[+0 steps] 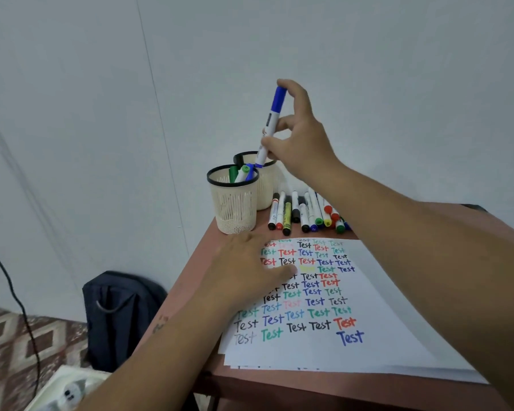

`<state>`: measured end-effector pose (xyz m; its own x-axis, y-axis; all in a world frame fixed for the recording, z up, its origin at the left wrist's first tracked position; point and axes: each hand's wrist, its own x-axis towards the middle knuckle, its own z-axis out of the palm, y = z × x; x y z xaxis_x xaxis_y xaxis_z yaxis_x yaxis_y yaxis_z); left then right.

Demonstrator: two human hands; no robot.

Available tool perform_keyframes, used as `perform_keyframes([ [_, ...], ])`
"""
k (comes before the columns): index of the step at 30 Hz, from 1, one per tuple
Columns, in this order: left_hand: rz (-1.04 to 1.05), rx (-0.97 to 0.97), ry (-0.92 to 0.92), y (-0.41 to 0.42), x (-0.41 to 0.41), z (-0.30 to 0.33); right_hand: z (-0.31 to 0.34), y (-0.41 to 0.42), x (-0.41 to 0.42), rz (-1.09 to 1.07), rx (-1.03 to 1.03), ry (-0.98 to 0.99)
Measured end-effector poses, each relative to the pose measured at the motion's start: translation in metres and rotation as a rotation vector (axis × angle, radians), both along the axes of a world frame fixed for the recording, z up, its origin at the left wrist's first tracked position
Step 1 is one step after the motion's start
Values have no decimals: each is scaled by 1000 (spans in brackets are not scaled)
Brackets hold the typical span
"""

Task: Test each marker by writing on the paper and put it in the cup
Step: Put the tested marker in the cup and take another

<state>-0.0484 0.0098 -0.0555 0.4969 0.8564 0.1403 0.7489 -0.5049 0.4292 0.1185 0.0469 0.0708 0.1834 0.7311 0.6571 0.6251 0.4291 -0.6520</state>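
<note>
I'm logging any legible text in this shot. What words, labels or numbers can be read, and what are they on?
"Test": handwritten many times in black, red, blue and green rows on the paper.
Label on the blue marker held by the right hand: a dark printed patch, too blurred to read.
Labels on the markers on the table: too small to read.

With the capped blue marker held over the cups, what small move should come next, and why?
Probably lower the blue marker and let go. The right hand holds it nearly upright, its lower end just over the rear cup, and a fresh blue "Test" sits on the paper, so testing looks done. The left hand rests flat on the paper.
</note>
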Motion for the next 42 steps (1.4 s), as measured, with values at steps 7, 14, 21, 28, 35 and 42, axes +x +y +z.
perform_keyframes([
  [7,-4,-52,-89,3,-1,3,-27,14,-14,-7,-160,-76],
  [14,41,-111,-116,5,0,4,-47,4,15,-45,-227,-103],
  [21,38,-108,-107,5,0,3,-88,-6,52,-64,-528,-979],
  [28,24,-103,-164,2,0,6,-116,-16,60,-118,-89,-1178],
  [35,-14,-72,-272,-6,0,10,-110,-45,55,-105,146,-1038],
  [42,-68,149,-290,-12,-3,5,-68,-106,31,16,-133,64],
])
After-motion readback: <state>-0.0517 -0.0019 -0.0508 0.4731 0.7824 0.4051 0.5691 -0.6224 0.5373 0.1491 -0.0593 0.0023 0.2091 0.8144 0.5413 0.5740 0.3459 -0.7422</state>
